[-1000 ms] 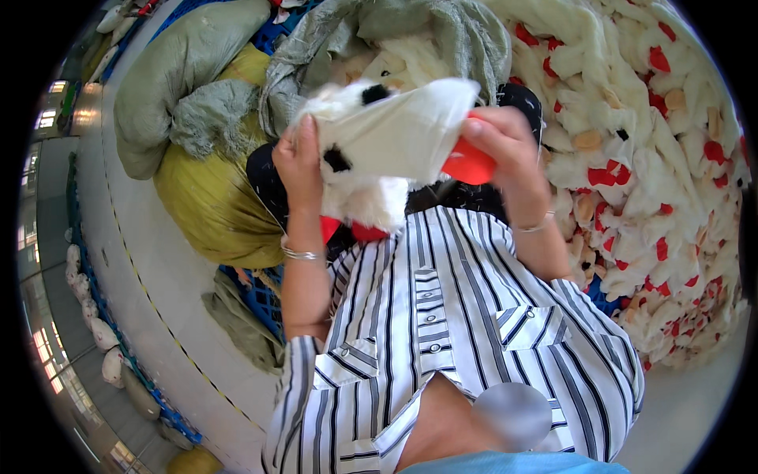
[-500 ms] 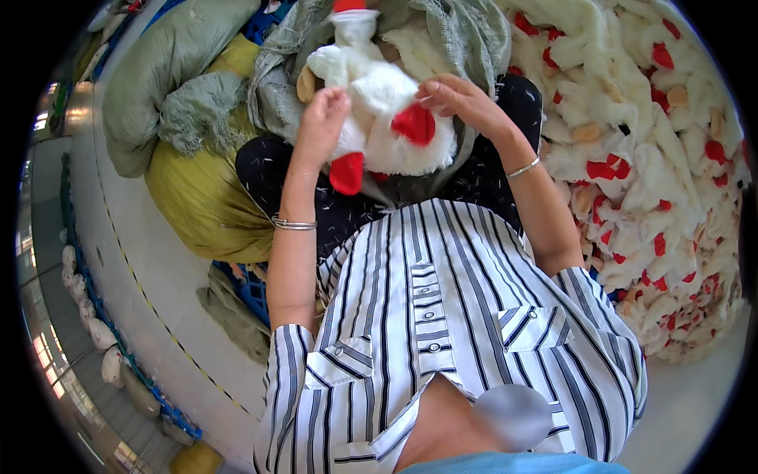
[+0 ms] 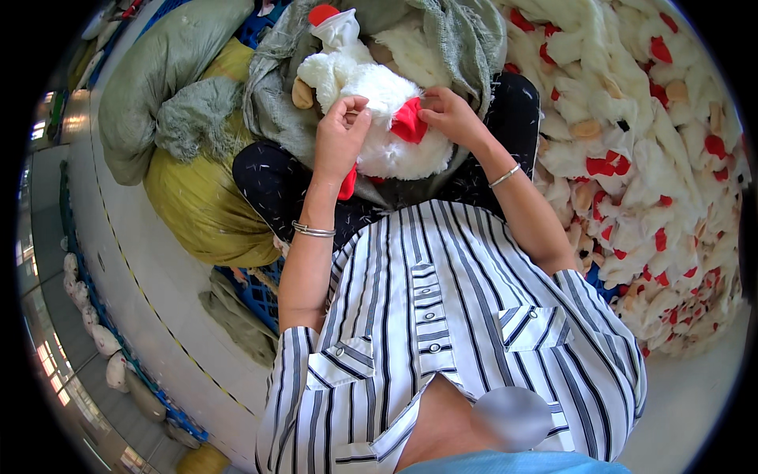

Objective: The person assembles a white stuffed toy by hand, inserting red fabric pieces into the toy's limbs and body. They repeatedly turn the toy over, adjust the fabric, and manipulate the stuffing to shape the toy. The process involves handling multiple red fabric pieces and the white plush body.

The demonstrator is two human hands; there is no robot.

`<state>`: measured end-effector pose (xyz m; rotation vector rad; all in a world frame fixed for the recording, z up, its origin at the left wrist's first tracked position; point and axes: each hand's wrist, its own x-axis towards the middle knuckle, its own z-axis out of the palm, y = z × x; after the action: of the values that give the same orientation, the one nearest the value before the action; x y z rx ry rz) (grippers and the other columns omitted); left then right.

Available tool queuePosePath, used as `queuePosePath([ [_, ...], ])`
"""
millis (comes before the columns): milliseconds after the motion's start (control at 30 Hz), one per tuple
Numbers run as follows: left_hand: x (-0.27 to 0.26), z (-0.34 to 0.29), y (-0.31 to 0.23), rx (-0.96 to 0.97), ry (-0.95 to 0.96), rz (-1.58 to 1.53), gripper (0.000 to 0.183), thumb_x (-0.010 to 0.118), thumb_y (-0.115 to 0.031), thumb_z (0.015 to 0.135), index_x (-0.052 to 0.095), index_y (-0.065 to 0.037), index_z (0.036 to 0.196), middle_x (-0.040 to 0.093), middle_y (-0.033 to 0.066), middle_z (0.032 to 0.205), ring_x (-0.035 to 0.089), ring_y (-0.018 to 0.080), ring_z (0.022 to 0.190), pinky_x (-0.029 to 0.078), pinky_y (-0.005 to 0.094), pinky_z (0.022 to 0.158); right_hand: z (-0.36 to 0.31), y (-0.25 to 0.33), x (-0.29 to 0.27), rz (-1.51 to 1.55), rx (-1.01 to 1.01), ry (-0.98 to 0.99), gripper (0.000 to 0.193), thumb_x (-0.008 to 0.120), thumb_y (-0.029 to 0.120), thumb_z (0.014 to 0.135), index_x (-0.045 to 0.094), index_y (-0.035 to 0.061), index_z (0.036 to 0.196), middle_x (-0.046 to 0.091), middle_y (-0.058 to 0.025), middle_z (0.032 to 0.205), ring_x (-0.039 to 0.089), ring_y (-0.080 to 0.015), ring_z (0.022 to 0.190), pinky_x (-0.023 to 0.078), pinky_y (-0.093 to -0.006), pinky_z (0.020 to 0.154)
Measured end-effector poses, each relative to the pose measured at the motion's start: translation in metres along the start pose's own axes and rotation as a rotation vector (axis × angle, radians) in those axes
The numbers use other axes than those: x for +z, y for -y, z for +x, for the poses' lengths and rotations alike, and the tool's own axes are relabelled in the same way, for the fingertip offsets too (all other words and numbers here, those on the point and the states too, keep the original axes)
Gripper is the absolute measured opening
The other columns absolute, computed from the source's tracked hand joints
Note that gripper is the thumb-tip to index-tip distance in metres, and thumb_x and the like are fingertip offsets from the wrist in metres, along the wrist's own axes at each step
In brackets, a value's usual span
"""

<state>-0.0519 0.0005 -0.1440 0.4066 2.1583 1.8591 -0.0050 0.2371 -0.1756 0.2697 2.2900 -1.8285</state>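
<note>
A fluffy white plush toy (image 3: 383, 91) lies in my lap on grey-green woven sacking. It has a white tube-like part with a red end (image 3: 335, 25) at the far side and a tan piece (image 3: 302, 93) on its left. My right hand (image 3: 455, 118) pinches the edge of a red fabric piece (image 3: 408, 122) on the toy. Thumb and fingertips of my left hand (image 3: 341, 134) are pressed together over the toy's near left side; anything between them is too small to make out. Another red flap (image 3: 347, 183) shows below my left hand, partly covered by it.
A big heap of white plush skins (image 3: 632, 166) with red and tan pieces fills the right side. At my left lie a stuffed grey-green sack (image 3: 170, 59) and a yellow-green one (image 3: 197, 201). Blue plastic crates (image 3: 260, 296) show beneath. Several white bundles (image 3: 103, 336) line the far left.
My left hand has moved right, closer to the red piece. My right hand has come down onto that piece, which now stands turned up. The toy's far end has tilted left.
</note>
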Motion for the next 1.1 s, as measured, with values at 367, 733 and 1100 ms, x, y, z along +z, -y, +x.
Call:
queuePosePath([
  [367,0.015,0.008,-0.055,0.502,-0.091,0.240,0.019,0.067,0.000,0.085,0.066,-0.003,0.104,0.065,0.0067,0.091,0.061,0.0111,0.074,0.050,0.0244,0.068,-0.003,0.096,-0.018,0.723,-0.187,0.085,0.026,0.057,0.015,0.098,0.054,0.0002,0.119,0.064,-0.0065,0.098,0.065,-0.0136,0.087,0.054,-0.0280,0.081],
  [733,0.018,0.012,-0.073,0.212,-0.212,-0.156,0.012,0.068,-0.008,0.091,0.062,-0.001,0.097,0.064,-0.0012,0.081,0.059,0.0050,0.073,0.049,0.0208,0.066,-0.030,0.097,0.050,0.129,-0.523,-0.098,0.027,0.073,0.013,0.083,0.057,0.0025,0.103,0.062,-0.0011,0.086,0.057,-0.0084,0.074,0.047,-0.0249,0.067],
  [1100,0.026,-0.006,-0.092,0.259,-0.105,0.109,0.012,0.067,-0.002,0.088,0.065,0.001,0.100,0.069,0.0030,0.087,0.063,0.0067,0.075,0.052,0.0233,0.067,-0.014,0.106,0.044,0.070,-0.663,-0.492,0.019,0.068,0.005,0.084,0.060,-0.0009,0.100,0.061,-0.0066,0.086,0.058,-0.0141,0.072,0.049,-0.0281,0.066],
])
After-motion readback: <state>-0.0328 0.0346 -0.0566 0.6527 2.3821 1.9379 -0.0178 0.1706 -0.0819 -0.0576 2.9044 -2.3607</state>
